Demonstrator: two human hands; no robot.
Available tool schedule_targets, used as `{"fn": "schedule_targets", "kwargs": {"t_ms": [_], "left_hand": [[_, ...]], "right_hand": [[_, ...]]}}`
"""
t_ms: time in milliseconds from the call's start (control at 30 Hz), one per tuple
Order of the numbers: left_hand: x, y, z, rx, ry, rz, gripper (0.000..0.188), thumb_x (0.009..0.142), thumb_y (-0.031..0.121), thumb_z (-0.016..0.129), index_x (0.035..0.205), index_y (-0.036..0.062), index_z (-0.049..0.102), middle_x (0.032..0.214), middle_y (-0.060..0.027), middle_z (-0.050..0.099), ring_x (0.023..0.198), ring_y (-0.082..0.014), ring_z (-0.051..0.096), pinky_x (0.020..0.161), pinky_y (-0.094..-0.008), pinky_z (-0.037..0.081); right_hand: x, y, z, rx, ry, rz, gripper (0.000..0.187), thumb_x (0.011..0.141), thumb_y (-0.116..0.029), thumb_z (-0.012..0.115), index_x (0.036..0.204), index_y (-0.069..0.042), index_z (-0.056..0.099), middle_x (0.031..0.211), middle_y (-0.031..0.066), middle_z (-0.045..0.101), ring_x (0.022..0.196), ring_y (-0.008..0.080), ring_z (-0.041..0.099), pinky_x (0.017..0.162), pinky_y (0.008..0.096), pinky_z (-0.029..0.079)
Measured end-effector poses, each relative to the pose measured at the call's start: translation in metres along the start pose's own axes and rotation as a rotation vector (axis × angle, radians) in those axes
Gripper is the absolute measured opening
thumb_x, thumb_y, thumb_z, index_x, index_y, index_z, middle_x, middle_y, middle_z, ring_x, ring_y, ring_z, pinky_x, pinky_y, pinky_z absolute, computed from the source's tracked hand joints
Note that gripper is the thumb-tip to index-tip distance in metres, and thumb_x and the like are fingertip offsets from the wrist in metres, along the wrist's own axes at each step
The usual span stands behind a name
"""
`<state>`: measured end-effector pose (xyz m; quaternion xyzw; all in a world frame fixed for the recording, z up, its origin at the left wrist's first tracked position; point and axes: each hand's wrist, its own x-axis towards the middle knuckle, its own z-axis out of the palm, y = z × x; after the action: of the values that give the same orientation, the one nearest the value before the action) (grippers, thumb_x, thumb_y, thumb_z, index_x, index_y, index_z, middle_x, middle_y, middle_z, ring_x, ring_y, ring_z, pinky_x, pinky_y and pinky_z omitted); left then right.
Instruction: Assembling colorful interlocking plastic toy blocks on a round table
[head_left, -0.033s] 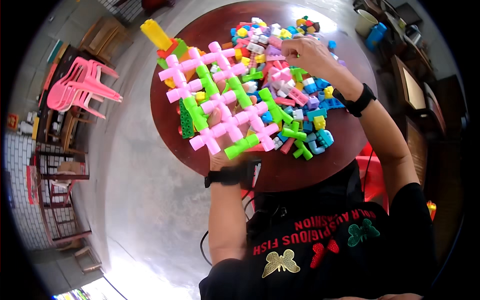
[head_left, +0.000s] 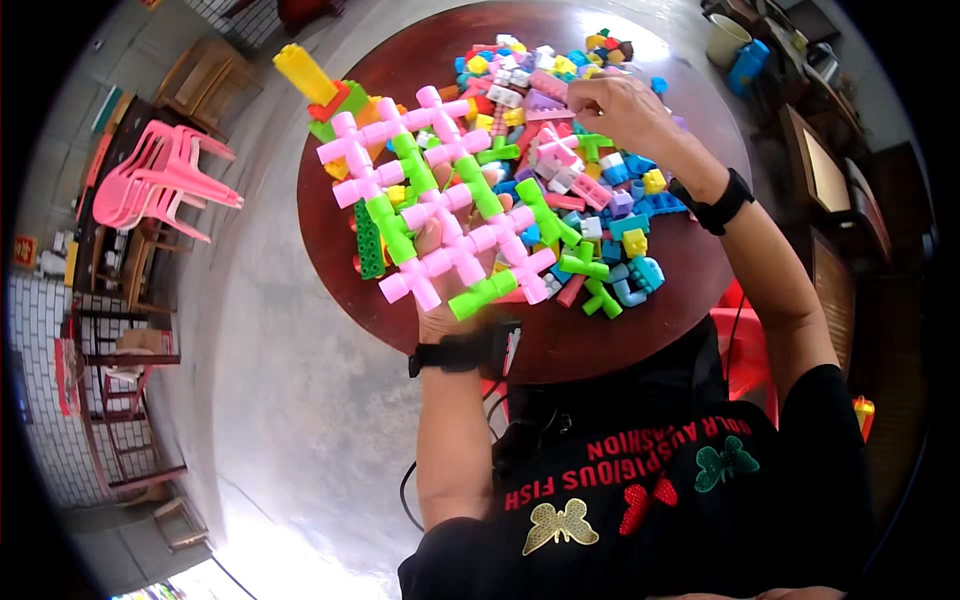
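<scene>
Gripping a 2-colour tube lattice (head_left: 455, 247): the left hand (head_left: 429, 238). The right hand (head_left: 628, 115) curls over blocks (head_left: 558, 152), its hold indeterminable.

Toward eleven o'clock, most of the left hand (head_left: 438, 322) is hidden by the pink-and-green lattice (head_left: 455, 240). At one o'clock, the right hand's (head_left: 625, 115) fingertips are partly concealed. At five o'clock, the black shirt (head_left: 640, 550) is cut off.

It looks like a plainly furnished room in a home: toy building blocks (head_left: 621, 204) lie heaped toward the right edge of a round wooden table (head_left: 600, 345), nested pink plastic armchairs (head_left: 165, 172) sit beyond its left edge, and a concrete floor (head_left: 300, 400) stretches toward a white brick-patterned wall (head_left: 40, 350).
</scene>
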<state>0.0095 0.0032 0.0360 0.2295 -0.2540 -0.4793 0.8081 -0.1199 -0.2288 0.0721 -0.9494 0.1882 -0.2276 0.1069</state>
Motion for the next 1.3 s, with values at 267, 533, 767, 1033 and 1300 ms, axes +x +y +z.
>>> {"fn": "schedule_targets", "kwargs": {"t_ms": [267, 533, 767, 1033, 1300], "left_hand": [[-0.007, 0.01, -0.003, -0.323, -0.13, -0.163, 0.062, 0.086, 0.045, 0.059, 0.136, 0.0139, 0.038, 0.129, -0.0103, 0.049, 0.108, -0.0339, 0.055, 0.085, -0.0585, 0.049], [-0.009, -0.002, -0.015, -0.22, -0.056, -0.16, 0.066, 0.085, 0.04, 0.062, 0.14, 0.0178, 0.034, 0.129, -0.0122, 0.048, 0.107, -0.0312, 0.055, 0.086, -0.0538, 0.05], [-0.015, -0.001, 0.007, -0.354, 0.047, -0.242, 0.068, 0.085, 0.044, 0.061, 0.138, 0.0114, 0.033, 0.127, -0.0169, 0.048, 0.113, -0.0356, 0.052, 0.088, -0.0597, 0.048], [-0.021, -0.011, 0.041, -0.198, 0.062, -0.522, 0.079, 0.081, 0.05, 0.064, 0.135, 0.0008, 0.032, 0.122, -0.023, 0.049, 0.115, -0.0446, 0.048, 0.084, -0.0725, 0.042], [-0.024, -0.038, 0.025, -0.094, -0.08, -0.359, 0.085, 0.077, 0.044, 0.067, 0.144, 0.0145, 0.023, 0.135, -0.0159, 0.043, 0.112, -0.0307, 0.052, 0.091, -0.0533, 0.047]], "right_hand": [[-0.007, 0.008, 0.002, -0.069, 0.012, -0.032, 0.016, 0.081, -0.013, 0.057, 0.096, -0.008, 0.058, 0.083, 0.0097, 0.058, 0.083, 0.0284, 0.058, 0.071, 0.0402, 0.046], [0.005, -0.019, 0.034, -0.206, -0.297, -0.014, 0.037, 0.077, -0.02, 0.067, 0.111, -0.01, 0.056, 0.093, 0.0101, 0.062, 0.091, 0.0303, 0.061, 0.071, 0.0434, 0.048], [-0.015, -0.018, -0.008, 0.501, -0.167, 0.169, 0.034, 0.085, -0.012, 0.056, 0.118, -0.005, 0.054, 0.085, 0.0078, 0.062, 0.075, 0.0138, 0.06, 0.057, 0.0303, 0.044], [-0.113, -0.044, -0.03, 1.539, -0.11, 0.422, 0.037, 0.09, -0.016, 0.053, 0.124, -0.001, 0.05, 0.092, 0.0066, 0.064, 0.071, 0.0102, 0.063, 0.056, 0.0185, 0.048], [-0.123, -0.031, -0.027, 1.622, -0.087, 0.442, 0.027, 0.089, -0.011, 0.05, 0.115, -0.005, 0.053, 0.091, 0.0057, 0.063, 0.073, 0.0093, 0.063, 0.058, 0.0189, 0.049]]}}
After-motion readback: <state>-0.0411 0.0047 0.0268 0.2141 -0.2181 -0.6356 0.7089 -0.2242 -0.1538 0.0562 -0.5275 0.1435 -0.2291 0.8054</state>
